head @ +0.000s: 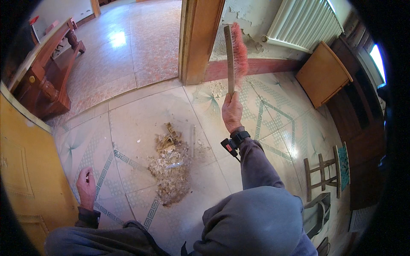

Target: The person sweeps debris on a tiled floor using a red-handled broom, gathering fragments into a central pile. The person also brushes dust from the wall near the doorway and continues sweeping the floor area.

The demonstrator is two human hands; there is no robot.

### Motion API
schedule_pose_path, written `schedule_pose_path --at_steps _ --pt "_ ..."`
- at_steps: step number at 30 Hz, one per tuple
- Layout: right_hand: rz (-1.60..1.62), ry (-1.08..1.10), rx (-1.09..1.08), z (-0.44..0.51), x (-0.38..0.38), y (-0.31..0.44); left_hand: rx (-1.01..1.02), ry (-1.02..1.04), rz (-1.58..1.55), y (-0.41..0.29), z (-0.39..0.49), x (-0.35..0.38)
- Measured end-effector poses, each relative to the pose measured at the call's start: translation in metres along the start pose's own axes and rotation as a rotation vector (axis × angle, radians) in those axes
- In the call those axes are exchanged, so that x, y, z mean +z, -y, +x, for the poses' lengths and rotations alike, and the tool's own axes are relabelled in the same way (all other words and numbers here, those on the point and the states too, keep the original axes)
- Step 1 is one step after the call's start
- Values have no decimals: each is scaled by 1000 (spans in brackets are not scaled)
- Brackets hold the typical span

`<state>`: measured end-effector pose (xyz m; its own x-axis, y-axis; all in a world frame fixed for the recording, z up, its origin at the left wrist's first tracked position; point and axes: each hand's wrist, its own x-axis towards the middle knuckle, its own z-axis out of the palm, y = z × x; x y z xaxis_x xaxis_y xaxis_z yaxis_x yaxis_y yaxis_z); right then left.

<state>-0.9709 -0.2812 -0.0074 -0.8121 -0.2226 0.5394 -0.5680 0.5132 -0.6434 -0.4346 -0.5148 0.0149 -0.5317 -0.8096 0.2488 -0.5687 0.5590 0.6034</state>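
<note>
My right hand [233, 110] grips the end of a long wooden brush with red bristles [240, 51], raised upright in front of the peeling wall. My left hand [86, 187] is at the left with its fingers curled, near the yellow door; nothing can be seen in it. Between my hands, a heap of dust, plaster flakes and debris [173, 182] lies on the patterned floor tiles. A yellowish broken piece [172, 131] sits at the heap's far end. Some loose flakes [215, 89] lie at the wall's foot, beside the door frame.
A yellow door [38, 166] stands at the left. Past the wooden door frame [200, 41] is a carved wooden table [56, 86]. A white radiator [304, 25], a tilted wooden board [323, 75], a folding stool [322, 172] and a grey metal dustpan or tray [320, 211] are at the right.
</note>
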Motion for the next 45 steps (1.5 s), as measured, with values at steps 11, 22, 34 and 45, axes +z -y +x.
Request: schedule_pose_path --at_steps 11,22,34,45 --pt "34 -62 -26 14 -10 16 36 19 14 -1 1 -3" --pt "-90 57 1 23 -17 15 2 -15 -37 5 1 0" --pt "-113 48 0 28 -13 20 8 9 -5 1 0 -1" --pt "-11 -108 -50 61 -25 34 -12 23 -40 10 -3 3"
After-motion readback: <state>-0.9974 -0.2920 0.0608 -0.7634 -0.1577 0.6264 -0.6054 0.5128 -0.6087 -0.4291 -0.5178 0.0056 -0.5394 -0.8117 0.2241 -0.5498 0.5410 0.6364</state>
